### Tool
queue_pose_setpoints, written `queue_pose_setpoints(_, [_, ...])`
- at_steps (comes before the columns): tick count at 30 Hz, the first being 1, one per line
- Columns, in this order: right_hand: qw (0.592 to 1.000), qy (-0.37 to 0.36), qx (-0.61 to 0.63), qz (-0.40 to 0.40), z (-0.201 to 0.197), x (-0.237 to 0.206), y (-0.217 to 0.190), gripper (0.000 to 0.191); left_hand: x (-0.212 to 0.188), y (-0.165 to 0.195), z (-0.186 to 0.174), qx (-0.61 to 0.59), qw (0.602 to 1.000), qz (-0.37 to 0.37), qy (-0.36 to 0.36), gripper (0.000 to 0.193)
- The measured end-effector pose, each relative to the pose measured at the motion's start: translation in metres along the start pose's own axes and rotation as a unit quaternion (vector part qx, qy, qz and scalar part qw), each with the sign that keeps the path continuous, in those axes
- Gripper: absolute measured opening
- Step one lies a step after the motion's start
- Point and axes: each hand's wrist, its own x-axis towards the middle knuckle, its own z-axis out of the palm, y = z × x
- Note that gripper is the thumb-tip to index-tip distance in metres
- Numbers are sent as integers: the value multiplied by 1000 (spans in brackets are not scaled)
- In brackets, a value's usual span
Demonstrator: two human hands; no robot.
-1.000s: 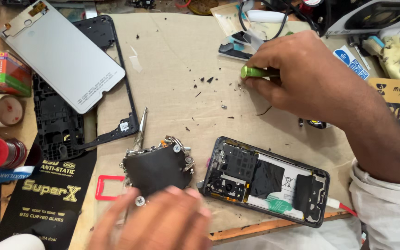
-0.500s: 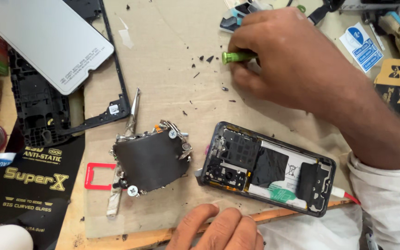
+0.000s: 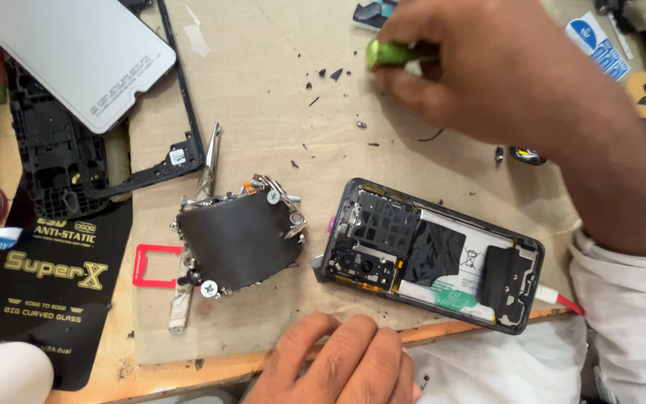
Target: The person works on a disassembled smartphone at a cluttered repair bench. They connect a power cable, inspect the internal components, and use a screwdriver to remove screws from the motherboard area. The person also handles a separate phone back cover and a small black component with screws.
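**Repair desk, head view: opened phone and tools**

1. Desk (image 3: 263,82), covered by a tan cardboard mat with dark specks.
2. Right hand (image 3: 487,67), at the far edge, fingers closed around a green-handled tool (image 3: 386,54), probably a small screwdriver; its tip is hidden under the hand. Only the green end shows, pointing left.
3. Left hand (image 3: 345,363), at the near edge, resting knuckles-up on the desk edge with fingers curled together, holding nothing that can be seen.
4. Opened smartphone (image 3: 431,254), back cover off, lying flat between the two hands. Its long axis runs left to right, tilted slightly, camera end to the left. It lies nearer the left hand, just beyond its knuckles; the right hand and tool are well apart from it, farther away.
5. Grey screen panel (image 3: 76,56), upper left, lying over a black phone frame (image 3: 54,157).
6. Black magnetic pad (image 3: 237,239), left of the phone, with loose screws clinging to its edges.
7. Black packet with yellow lettering (image 3: 46,292), lower left.
8. Tweezers (image 3: 196,239), partly beneath the pad.
9. Red SIM tray (image 3: 151,265), just beside the pad.
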Motion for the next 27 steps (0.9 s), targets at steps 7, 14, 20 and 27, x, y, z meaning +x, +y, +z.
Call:
queue_pose_setpoints(7, [996,12,-7,-93,7,2,28,12,-15,0,17,30,998,11,47,9])
queue_pose_setpoints(14, [1000,-5,3,-7,-1,4,23,12,-32,2,57,22,992,-57,112,15])
queue_pose_setpoints(20, [995,-41,-21,-88,-11,3,5,19,-34,4,56,26,991,-81,105,15])
queue_pose_setpoints(27, [990,-42,-47,-127,12,-10,28,10,-12,-5,20,24,994,44,92,12])
